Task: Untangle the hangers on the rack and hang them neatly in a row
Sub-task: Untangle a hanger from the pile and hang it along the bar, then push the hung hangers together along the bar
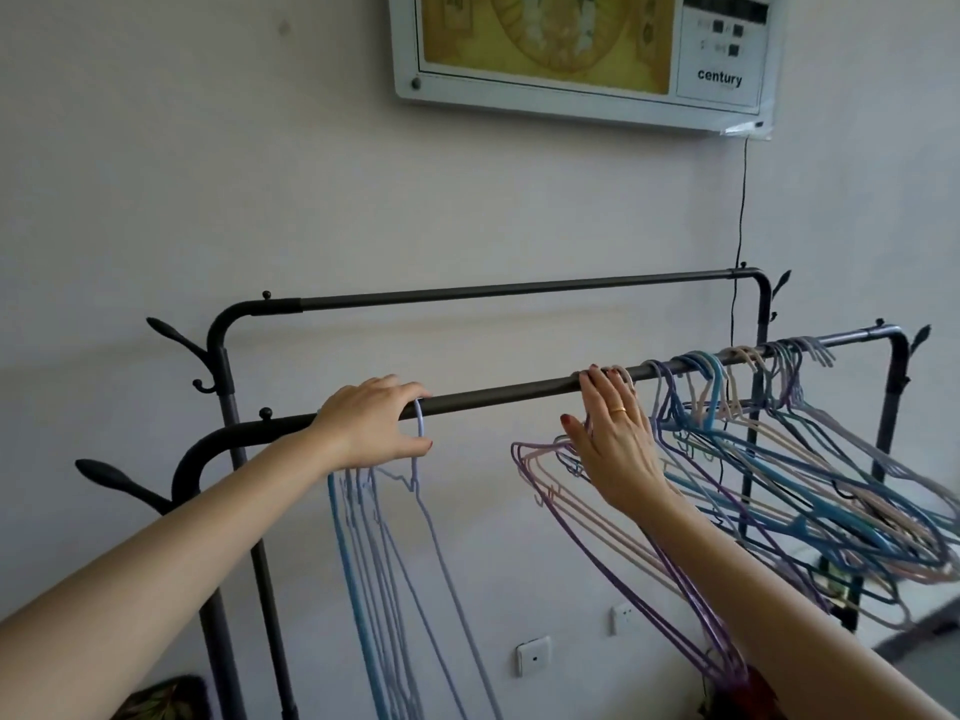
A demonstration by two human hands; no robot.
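Observation:
A dark metal rack has a near rail (498, 398) running from lower left to upper right. My left hand (371, 423) grips the hooks of a few blue and lilac hangers (384, 563) that hang down from the rail's left part. My right hand (613, 433) lies with straight fingers over the rail, touching the hooks of purple and beige hangers (587, 506). To its right a tangled bunch of blue, purple, beige and green hangers (810, 459) crowds the rail and splays out sideways.
A second, higher rail (509, 289) runs behind, against the white wall. Branch-like hooks (171, 335) stick out from the left post. A framed wall panel (582, 54) hangs above, with a black cord (740, 210) dropping behind the rack. Wall sockets (533, 656) sit low.

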